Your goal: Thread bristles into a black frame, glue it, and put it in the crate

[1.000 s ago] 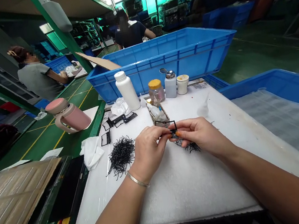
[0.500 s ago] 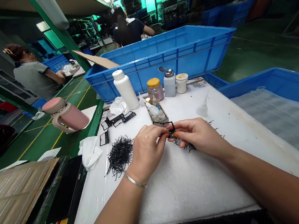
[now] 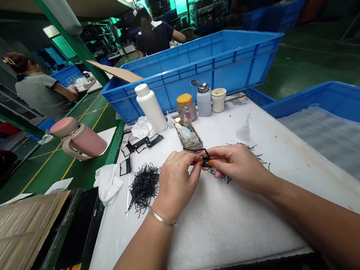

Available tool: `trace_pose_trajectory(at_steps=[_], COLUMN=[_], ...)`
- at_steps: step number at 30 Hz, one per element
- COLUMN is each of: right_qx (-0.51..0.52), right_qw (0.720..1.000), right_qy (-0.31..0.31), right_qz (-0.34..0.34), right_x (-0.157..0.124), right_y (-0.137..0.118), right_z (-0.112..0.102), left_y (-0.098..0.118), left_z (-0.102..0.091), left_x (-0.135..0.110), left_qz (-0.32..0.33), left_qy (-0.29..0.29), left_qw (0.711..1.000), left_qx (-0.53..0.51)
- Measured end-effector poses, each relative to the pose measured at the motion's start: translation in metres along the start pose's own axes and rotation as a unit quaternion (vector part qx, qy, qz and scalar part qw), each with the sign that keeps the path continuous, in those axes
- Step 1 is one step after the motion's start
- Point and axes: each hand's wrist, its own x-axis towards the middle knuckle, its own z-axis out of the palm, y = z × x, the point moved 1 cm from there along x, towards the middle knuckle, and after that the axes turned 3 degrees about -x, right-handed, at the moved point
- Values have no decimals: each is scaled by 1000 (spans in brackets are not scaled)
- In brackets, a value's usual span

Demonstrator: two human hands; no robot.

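Between my fingertips, over the middle of the white work surface [image 3: 220, 223], is a small black plastic frame [image 3: 207, 154], partly hidden by the fingers. My left hand [image 3: 180, 175] pinches it from the left, and my right hand [image 3: 236, 162] grips it from the right. To the left of my left hand lies a heap of thin black strips [image 3: 144, 186]. More loose black strips [image 3: 260, 157] are scattered under and beyond my right hand. Several similar black frames [image 3: 142, 144] lie at the far left of the surface. Just beyond my fingertips stands a small box [image 3: 190, 138] with plastic bottles in it.
At the back stand a white bottle [image 3: 151, 108], a yellow-lidded jar [image 3: 186, 107], a pump dispenser [image 3: 204, 100] and a white tub [image 3: 219, 100]. Behind them is a large blue crate [image 3: 191, 72]. A pink mug [image 3: 81, 138] stands left; a dropper bottle [image 3: 243, 131] lies right. Two people sit farther off.
My right hand has shifted slightly left and down, uncovering more of the scattered strips. The black frame has tilted a little between my fingers; my left hand is almost unchanged.
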Motion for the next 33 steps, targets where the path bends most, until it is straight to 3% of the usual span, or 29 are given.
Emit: trace_pose_trajectory(at_steps=[20, 27, 33], right_qx=[-31, 58, 154], right_qw=[999, 997, 987], right_qy=[37, 42, 33], right_qz=[-23, 6, 34], right_x=[-2, -1, 2], right_y=[-2, 1, -1], right_z=[2, 5, 3], left_y=[0, 2, -1], left_z=[1, 1, -6], left_x=[0, -1, 0], left_qz=[-13, 5, -10], left_qy=[30, 51, 109], left_qw=[999, 998, 993], left_qx=[-19, -21, -39])
